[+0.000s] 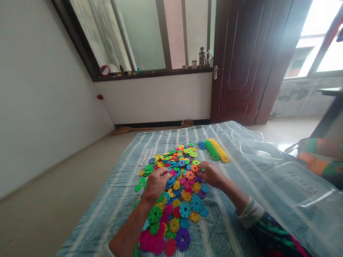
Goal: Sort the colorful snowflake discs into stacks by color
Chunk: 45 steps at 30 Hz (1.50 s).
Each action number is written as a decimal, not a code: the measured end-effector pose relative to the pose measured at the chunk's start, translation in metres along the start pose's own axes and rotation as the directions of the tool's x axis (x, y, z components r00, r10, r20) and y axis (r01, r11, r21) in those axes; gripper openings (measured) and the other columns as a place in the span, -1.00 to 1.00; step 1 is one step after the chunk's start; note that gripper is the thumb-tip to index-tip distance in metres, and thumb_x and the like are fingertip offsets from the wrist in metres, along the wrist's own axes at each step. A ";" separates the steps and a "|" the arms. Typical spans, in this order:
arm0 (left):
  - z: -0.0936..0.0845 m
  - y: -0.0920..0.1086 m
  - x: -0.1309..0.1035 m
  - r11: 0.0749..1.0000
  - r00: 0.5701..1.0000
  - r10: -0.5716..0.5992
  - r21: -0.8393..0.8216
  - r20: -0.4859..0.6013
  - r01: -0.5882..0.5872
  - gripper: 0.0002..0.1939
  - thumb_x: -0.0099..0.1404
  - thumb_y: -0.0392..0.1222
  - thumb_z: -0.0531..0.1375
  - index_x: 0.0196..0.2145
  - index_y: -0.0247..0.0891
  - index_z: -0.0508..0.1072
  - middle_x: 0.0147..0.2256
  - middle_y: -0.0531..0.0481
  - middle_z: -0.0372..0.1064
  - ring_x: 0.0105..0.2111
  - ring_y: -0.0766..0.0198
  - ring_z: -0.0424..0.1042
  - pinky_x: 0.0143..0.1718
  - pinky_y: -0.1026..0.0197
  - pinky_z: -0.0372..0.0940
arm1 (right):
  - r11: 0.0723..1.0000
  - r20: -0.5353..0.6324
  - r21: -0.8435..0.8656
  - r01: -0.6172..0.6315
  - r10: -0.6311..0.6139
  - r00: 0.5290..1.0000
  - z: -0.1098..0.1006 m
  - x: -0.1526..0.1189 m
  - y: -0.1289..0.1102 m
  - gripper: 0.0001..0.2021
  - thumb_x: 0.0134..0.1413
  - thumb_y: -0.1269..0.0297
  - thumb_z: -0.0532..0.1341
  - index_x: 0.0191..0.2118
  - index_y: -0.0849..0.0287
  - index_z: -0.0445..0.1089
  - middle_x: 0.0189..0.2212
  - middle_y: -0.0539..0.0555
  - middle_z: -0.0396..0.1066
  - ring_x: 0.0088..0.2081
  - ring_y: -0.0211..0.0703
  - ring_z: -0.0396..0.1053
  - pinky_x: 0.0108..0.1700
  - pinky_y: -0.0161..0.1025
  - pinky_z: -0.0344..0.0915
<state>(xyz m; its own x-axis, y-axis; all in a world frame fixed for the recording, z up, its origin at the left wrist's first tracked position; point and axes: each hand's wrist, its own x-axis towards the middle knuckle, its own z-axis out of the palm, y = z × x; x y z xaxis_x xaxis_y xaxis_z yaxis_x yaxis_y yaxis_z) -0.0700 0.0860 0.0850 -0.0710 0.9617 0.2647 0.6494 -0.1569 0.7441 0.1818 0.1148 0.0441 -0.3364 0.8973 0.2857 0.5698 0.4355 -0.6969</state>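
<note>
A wide heap of snowflake discs (186, 195), flat notched plastic rounds in many colours, lies spread on the striped cloth. My left hand (158, 182) is over the heap's left side, its fingers curled close together; whatever is between them is hidden. At the right edge, my right hand (211, 174) has its fingertips drawn in beside an orange disc (195, 168). A bit of green shows between those fingers, too small to name. Beyond the right hand lie a green row of stacked discs (211, 150) and a longer yellow row (219, 150), with blue discs (202, 145) at their left.
Clear plastic boxes (261, 151) and a clear lid (300, 184) sit on the right of the striped cloth (107, 210). A colourful fabric item (318, 157) is farther right. A dark red door (243, 60) and a windowsill (160, 73) with small items stand behind.
</note>
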 end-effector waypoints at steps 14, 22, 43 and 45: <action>0.001 -0.055 -0.024 0.904 0.922 0.372 0.265 -0.104 -0.334 -0.79 0.19 -0.23 0.08 -0.35 -0.30 0.50 -0.16 -0.22 0.49 -0.11 0.09 0.47 -0.03 0.04 0.36 | 0.967 -0.102 -0.249 0.053 -0.081 0.991 0.050 -0.031 -0.033 -0.74 0.18 0.25 0.11 -0.04 0.12 0.37 -0.02 0.15 0.34 0.00 -0.07 0.28 0.05 -0.14 0.23; 0.005 -0.061 -0.028 0.853 0.895 0.441 0.342 -0.067 -0.394 -0.81 0.19 -0.27 0.11 -0.30 -0.27 0.51 -0.13 -0.19 0.47 -0.09 0.11 0.44 -0.03 0.04 0.37 | 0.951 -0.119 -0.267 0.156 -0.193 0.974 0.054 -0.041 -0.035 -0.77 0.20 0.27 0.10 -0.06 0.14 0.38 -0.05 0.15 0.38 -0.02 -0.07 0.31 0.04 -0.13 0.27; 0.016 -0.055 -0.022 0.615 0.808 0.576 0.585 0.124 -0.528 -0.68 0.20 -0.29 0.11 -0.09 -0.26 0.48 -0.01 -0.22 0.38 0.05 -0.03 0.31 0.04 -0.09 0.31 | 0.921 -0.115 -0.305 0.242 -0.288 0.951 0.054 -0.038 -0.044 -0.89 0.13 0.33 0.18 -0.21 0.16 0.39 -0.16 0.13 0.39 -0.06 -0.11 0.32 0.00 -0.18 0.27; 0.017 -0.056 -0.020 0.606 0.806 0.578 0.593 0.129 -0.530 -0.73 0.23 -0.27 0.09 -0.15 -0.26 0.50 -0.04 -0.22 0.39 0.04 -0.03 0.32 0.04 -0.10 0.31 | 0.921 -0.122 -0.310 0.238 -0.286 0.950 0.054 -0.037 -0.044 -0.89 0.14 0.32 0.18 -0.21 0.16 0.39 -0.16 0.13 0.39 -0.05 -0.11 0.32 0.01 -0.17 0.26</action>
<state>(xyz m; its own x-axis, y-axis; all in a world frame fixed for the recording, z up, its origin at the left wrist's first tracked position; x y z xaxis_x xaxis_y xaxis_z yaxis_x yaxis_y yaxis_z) -0.0916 0.0795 0.0275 0.4157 0.7131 0.5645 0.8804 -0.4713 -0.0530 0.1291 0.0583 0.0285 -0.3916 0.7370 0.5509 0.6768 0.6363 -0.3702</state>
